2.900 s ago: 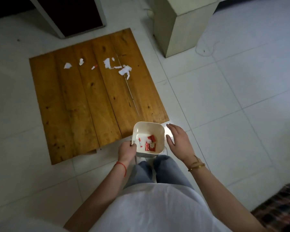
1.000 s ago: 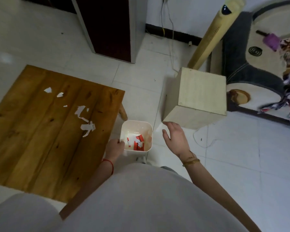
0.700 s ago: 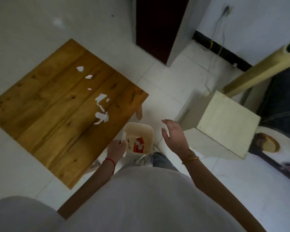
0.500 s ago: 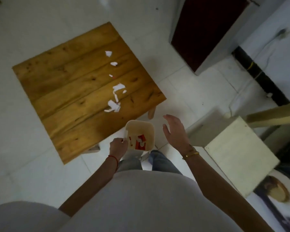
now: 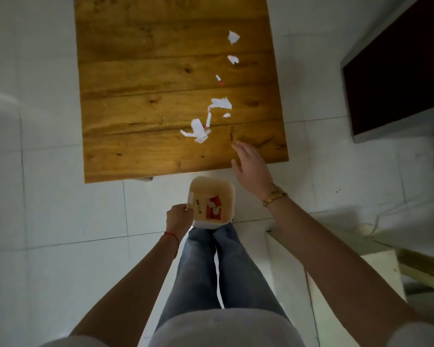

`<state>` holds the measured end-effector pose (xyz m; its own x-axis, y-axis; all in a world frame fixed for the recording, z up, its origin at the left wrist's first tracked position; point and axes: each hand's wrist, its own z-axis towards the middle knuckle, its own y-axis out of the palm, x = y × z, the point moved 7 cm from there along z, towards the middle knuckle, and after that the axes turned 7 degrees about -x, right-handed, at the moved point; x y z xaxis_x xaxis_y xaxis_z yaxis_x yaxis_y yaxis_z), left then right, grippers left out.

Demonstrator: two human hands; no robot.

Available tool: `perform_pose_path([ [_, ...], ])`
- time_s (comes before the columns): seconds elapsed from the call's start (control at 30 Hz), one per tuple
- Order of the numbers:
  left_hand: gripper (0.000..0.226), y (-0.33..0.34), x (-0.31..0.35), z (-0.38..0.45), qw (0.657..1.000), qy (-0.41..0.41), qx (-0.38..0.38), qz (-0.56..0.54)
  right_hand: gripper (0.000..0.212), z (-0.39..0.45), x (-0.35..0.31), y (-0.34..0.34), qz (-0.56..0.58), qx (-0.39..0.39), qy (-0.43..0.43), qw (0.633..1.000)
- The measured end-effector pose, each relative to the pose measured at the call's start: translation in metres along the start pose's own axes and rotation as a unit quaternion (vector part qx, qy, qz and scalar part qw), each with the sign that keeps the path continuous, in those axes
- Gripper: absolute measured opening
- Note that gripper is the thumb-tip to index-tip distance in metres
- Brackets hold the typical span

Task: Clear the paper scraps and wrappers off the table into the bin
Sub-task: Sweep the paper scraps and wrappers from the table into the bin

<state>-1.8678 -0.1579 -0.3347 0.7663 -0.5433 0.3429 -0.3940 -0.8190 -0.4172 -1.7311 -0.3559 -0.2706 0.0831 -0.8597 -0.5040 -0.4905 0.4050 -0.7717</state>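
Observation:
A low wooden table [image 5: 145, 78] fills the upper middle. Several white paper scraps lie on its right half: a cluster [image 5: 197, 130] near the front edge, a larger torn piece [image 5: 221, 103], and small bits [image 5: 233, 37] farther back. A small cream bin [image 5: 211, 182] is held just off the table's front edge, with red wrappers [image 5: 214, 207] and scraps inside. My left hand [image 5: 179, 219] grips the bin's left rim. My right hand [image 5: 251, 165] hovers open over the table's front right corner, holding nothing.
White tiled floor surrounds the table. A dark red cabinet [image 5: 398, 68] stands at the right. A pale wooden box [image 5: 298, 259] sits low at the right beside my legs [image 5: 218, 266].
I have walked around the table with the bin, so the scraps now lie straight ahead. My right hand has reached forward from beside the bin to over the table's corner.

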Motion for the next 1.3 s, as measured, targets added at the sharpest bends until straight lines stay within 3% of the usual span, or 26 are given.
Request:
perform_pose_path([
  [0.3, 0.025, 0.025, -0.035, 0.069, 0.997, -0.041, 0.019, -0.065, 0.050, 0.101, -0.005, 0.057, -0.067, -0.063, -0.084, 0.992],
  [0.57, 0.038, 0.036, -0.042, 0.113, 0.996, -0.027, 0.024, -0.079, 0.052, 0.155, -0.003, 0.097, -0.096, -0.089, -0.141, 0.981],
  [0.8, 0.028, 0.044, -0.035, 0.122, 0.992, -0.042, 0.017, -0.119, 0.048, 0.111, 0.003, 0.128, -0.145, -0.107, -0.201, 0.963],
  [1.03, 0.035, 0.049, -0.029, 0.122, 0.990, -0.038, 0.021, -0.131, 0.041, 0.030, 0.017, 0.144, -0.138, -0.174, -0.307, 0.925],
  [1.1, 0.037, 0.051, -0.029, 0.122, 0.990, -0.035, 0.024, -0.136, 0.042, 0.043, 0.022, 0.130, -0.111, -0.146, -0.285, 0.941],
  [1.23, 0.039, 0.052, -0.029, 0.122, 0.990, -0.028, 0.026, -0.134, 0.049, 0.117, 0.036, 0.073, -0.096, -0.013, -0.152, 0.984],
  [1.3, 0.038, 0.053, -0.029, 0.123, 0.991, -0.028, 0.024, -0.129, 0.054, 0.155, 0.045, 0.054, -0.094, 0.000, -0.090, 0.991],
])
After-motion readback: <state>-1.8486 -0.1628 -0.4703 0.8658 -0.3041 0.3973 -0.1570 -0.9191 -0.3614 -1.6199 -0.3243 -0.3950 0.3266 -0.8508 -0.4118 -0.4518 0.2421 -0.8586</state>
